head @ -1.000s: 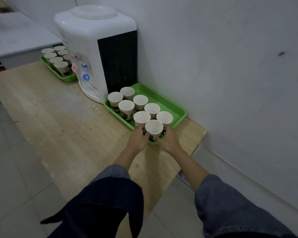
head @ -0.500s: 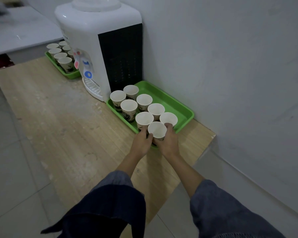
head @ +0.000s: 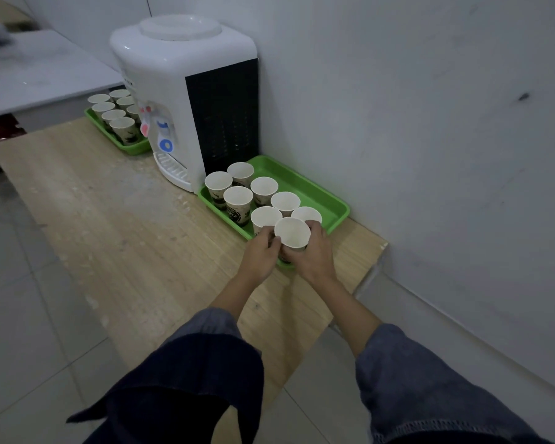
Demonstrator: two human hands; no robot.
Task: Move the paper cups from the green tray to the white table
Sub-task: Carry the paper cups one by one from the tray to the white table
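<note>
While both hands close on the nearest paper cup (head: pixel 292 233), it now sits higher than a moment ago | left hand (head: pixel 259 254) + right hand (head: pixel 313 254) fingers gripping it, over green tray (head: pixel 330 203) near edge | lift started, seven cups left | white table (head: pixel 42 75) far left.

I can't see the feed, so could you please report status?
Left hand and right hand grip nearest white paper cup. Seven cups crowd green plastic tray. Path clear.
</note>
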